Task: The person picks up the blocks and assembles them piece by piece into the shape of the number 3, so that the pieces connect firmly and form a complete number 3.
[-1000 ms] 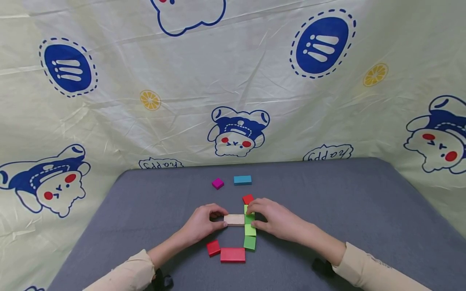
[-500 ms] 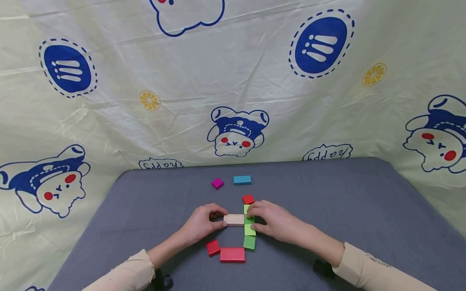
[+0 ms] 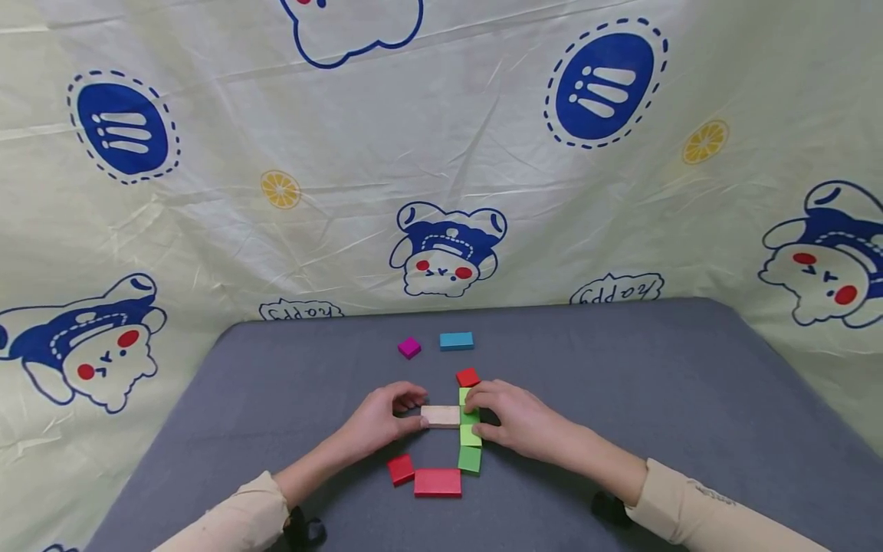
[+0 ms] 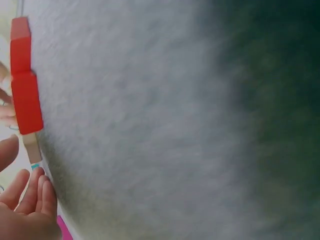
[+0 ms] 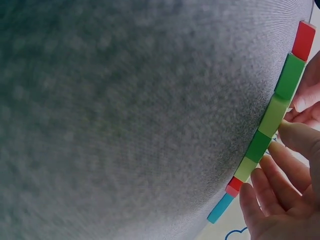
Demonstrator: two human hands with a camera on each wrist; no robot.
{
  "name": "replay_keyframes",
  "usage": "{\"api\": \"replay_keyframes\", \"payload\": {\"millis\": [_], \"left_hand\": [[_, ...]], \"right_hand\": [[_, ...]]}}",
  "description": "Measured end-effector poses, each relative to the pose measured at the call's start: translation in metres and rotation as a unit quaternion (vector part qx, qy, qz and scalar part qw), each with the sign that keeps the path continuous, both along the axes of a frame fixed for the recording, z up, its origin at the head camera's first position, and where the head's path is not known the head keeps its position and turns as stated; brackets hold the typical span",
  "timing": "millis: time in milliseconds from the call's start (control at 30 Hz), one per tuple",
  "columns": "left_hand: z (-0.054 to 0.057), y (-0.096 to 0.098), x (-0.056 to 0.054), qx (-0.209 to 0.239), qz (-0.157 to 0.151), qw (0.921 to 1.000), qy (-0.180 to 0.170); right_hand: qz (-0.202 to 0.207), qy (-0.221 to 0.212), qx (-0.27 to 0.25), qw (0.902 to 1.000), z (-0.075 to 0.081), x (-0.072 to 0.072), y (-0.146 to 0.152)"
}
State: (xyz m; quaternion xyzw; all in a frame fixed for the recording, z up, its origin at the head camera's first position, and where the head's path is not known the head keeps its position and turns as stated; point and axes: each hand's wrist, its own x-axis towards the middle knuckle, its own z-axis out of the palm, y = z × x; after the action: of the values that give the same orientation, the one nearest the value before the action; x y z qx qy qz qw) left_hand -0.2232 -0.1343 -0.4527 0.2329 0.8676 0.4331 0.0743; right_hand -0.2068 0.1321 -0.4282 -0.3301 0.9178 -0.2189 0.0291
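Observation:
A plain wooden block [image 3: 440,417] lies crosswise, its right end against a row of light green and green blocks. My left hand [image 3: 386,414] is at its left end, thumb tip at the near corner and fingers spread apart from the thumb. In the left wrist view, nothing shows between the left thumb and fingers [image 4: 42,192]. My right hand [image 3: 519,414] reaches over the row from the right. Its thumb and fingertips pinch the middle green block [image 3: 470,416], the thumb beside the near light green block [image 3: 471,435], the fingers beside the far light green block [image 3: 464,395].
A green block [image 3: 469,460] is the row's near end, beside a large red block [image 3: 438,483] and a tilted red block [image 3: 401,470]. A small red block [image 3: 467,376] caps the far end. A magenta block [image 3: 409,348] and a blue block [image 3: 457,341] lie farther back.
My left fingers have lifted a little away from the wooden block's end and spread from the thumb. The right hand keeps nearly the same place; the blocks have not moved.

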Motion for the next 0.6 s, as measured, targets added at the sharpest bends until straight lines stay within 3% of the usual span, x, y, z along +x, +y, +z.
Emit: {"api": "replay_keyframes", "payload": {"millis": [100, 367, 600], "left_hand": [[0.003, -0.002, -0.004, 0.007, 0.01, 0.9999, 0.001], [0.014, 0.0, -0.023, 0.003, 0.072, 0.9971, 0.025], [0.019, 0.003, -0.04, -0.02, 0.093, 0.9943, 0.049]], "right_hand": [[-0.001, -0.002, 0.001, 1.0, 0.0, 0.0, 0.0], [0.0, 0.003, 0.001, 1.0, -0.001, 0.0, 0.0], [-0.001, 0.003, -0.002, 1.0, -0.001, 0.0, 0.002]]}}
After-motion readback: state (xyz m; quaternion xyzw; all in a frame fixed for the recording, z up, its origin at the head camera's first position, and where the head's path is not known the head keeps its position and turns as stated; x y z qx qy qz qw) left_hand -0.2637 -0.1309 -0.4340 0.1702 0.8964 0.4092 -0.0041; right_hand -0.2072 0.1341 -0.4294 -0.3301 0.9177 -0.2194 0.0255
